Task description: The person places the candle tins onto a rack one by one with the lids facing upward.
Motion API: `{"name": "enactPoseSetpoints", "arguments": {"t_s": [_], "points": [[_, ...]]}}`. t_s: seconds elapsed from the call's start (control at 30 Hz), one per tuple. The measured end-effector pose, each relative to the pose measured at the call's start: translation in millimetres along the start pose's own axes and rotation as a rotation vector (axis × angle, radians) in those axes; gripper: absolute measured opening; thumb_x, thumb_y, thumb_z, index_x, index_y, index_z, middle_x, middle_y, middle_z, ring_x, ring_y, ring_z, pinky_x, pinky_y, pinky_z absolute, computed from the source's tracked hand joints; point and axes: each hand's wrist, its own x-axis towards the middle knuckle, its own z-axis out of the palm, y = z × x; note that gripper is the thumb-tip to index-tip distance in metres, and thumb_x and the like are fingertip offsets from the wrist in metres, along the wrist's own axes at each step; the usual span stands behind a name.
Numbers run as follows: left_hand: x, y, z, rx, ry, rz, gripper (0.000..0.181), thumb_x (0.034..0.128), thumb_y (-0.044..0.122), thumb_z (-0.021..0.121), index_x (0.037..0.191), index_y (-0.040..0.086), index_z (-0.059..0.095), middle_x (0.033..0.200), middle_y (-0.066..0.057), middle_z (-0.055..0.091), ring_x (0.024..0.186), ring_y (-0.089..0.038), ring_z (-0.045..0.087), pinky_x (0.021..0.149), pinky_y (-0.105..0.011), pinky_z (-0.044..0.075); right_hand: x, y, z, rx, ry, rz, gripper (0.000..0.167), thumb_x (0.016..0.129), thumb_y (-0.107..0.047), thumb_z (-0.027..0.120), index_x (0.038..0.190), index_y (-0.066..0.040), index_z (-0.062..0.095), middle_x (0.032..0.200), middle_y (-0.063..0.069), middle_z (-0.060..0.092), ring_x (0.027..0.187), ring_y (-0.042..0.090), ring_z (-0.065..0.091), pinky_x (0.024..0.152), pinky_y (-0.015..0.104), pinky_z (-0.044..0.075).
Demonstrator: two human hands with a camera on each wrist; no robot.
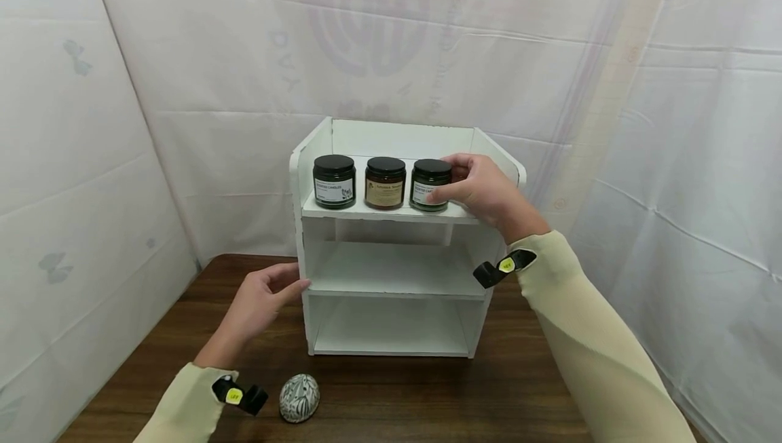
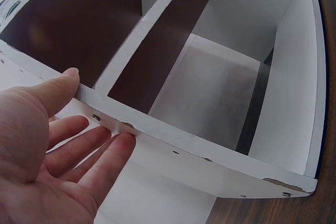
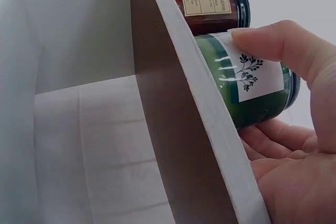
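Note:
On the top board of a small white shelf [image 1: 391, 292], three lidded candle jars stand in a row. My right hand [image 1: 491, 195] grips the rightmost green candle jar [image 3: 260, 72], thumb on its white label and fingers round its far side. Beside it is an amber candle jar [image 1: 385, 184] with a tan label; a dark green candle jar [image 1: 334, 182] with a white label stands at the left. My left hand [image 1: 263, 302] holds the shelf's left side panel [image 2: 173, 141], with the thumb over the front edge and the fingertips against the outer face.
A black-and-white patterned oval object [image 1: 299, 398] lies on the dark wooden table [image 1: 427, 399], in front of the shelf and near the left wrist. White sheeting [image 1: 226, 76] hangs behind and at both sides. Both wrists wear black straps.

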Motion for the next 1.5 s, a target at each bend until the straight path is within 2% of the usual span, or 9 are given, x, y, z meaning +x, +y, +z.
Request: {"name": "enactPoseSetpoints", "arguments": {"t_s": [0.07,0.3,0.5,0.67,0.8,0.97,1.07,1.23,1.5], "points": [[0.1,-0.2,0.2,0.003,0.0,0.0,0.059,0.0954,0.051,0.069,0.138,0.011,0.064,0.134,-0.013,0.069,0.117,-0.029,0.067,0.092,-0.044,0.057,1.2,1,-1,-0.006,0.0,0.009,0.051,0.072,0.002,0.086,0.119,-0.005,0.068,0.098,-0.001,0.073,0.088,0.011,0.063,0.077,0.022,0.049],[-0.2,-0.6,-0.2,0.008,0.004,-0.002,0.058,0.0954,0.05,0.07,0.137,0.01,0.064,0.131,-0.012,0.07,0.115,-0.027,0.067,0.087,-0.032,0.054,3.2,-1,-2,0.021,-0.025,0.028,0.051,0.072,0.005,0.085,0.119,-0.004,0.066,0.099,-0.001,0.073,0.089,0.01,0.063,0.077,0.022,0.05],[-0.3,-0.5,-1.0,0.01,0.006,-0.002,0.059,0.0953,0.051,0.07,0.137,0.01,0.064,0.131,-0.012,0.07,0.116,-0.028,0.067,0.086,-0.03,0.054,4.6,-1,-1,0.059,-0.057,0.046,0.052,0.073,0.007,0.083,0.12,-0.003,0.064,0.105,0.0,0.071,0.091,0.01,0.062,0.077,0.021,0.051],[-0.5,-0.5,-1.3,0.014,0.007,-0.006,0.059,0.0954,0.051,0.069,0.138,0.01,0.064,0.132,-0.012,0.07,0.116,-0.028,0.067,0.086,-0.03,0.054,4.2,-1,-1,-0.003,-0.067,0.05,0.054,0.076,0.002,0.084,0.125,-0.005,0.062,0.114,0.002,0.071,0.096,0.011,0.062,0.082,0.021,0.049],[-0.3,-0.9,-0.6,0.007,0.005,-0.004,0.059,0.0953,0.051,0.069,0.137,0.01,0.064,0.132,-0.012,0.069,0.116,-0.028,0.067,0.086,-0.029,0.054,2.3,0,-1,-0.072,-0.065,0.039,0.061,0.077,-0.004,0.086,0.132,-0.006,0.06,0.124,0.007,0.069,0.107,0.014,0.062,0.093,0.025,0.045],[0.2,-1.8,-0.1,0.004,0.007,0.0,0.058,0.0954,0.05,0.07,0.137,0.01,0.064,0.132,-0.012,0.07,0.114,-0.027,0.068,0.085,-0.028,0.054,-5.5,-2,1,-0.15,-0.016,0.078,0.081,0.078,-0.019,0.088,0.149,-0.009,0.049,0.145,0.012,0.059,0.131,0.023,0.054,0.11,0.04,0.04],[0.7,-2.4,0.2,0.004,0.009,0.006,0.058,0.0954,0.05,0.07,0.137,0.01,0.064,0.131,-0.012,0.07,0.113,-0.026,0.068,0.083,-0.027,0.055,-10.4,-4,1,-0.176,0.021,0.101,0.091,0.08,-0.028,0.087,0.156,-0.01,0.04,0.154,0.012,0.051,0.141,0.026,0.048,0.116,0.047,0.039],[0.7,-2.2,0.9,0.002,0.011,0.005,0.057,0.0955,0.049,0.07,0.136,0.01,0.065,0.13,-0.012,0.07,0.112,-0.025,0.068,0.083,-0.026,0.055,-19.0,-3,0,-0.173,0.054,0.101,0.091,0.082,-0.036,0.086,0.157,-0.012,0.039,0.159,0.008,0.046,0.145,0.026,0.046,0.116,0.048,0.04],[0.6,-0.8,0.4,-0.004,0.011,0.001,0.057,0.0953,0.049,0.071,0.136,0.01,0.065,0.131,-0.012,0.07,0.114,-0.027,0.068,0.084,-0.026,0.054,-32.3,-1,2,-0.091,0.069,0.067,0.092,0.086,-0.036,0.083,0.158,-0.006,0.034,0.157,0.01,0.048,0.142,0.023,0.05,0.119,0.045,0.038]]}}
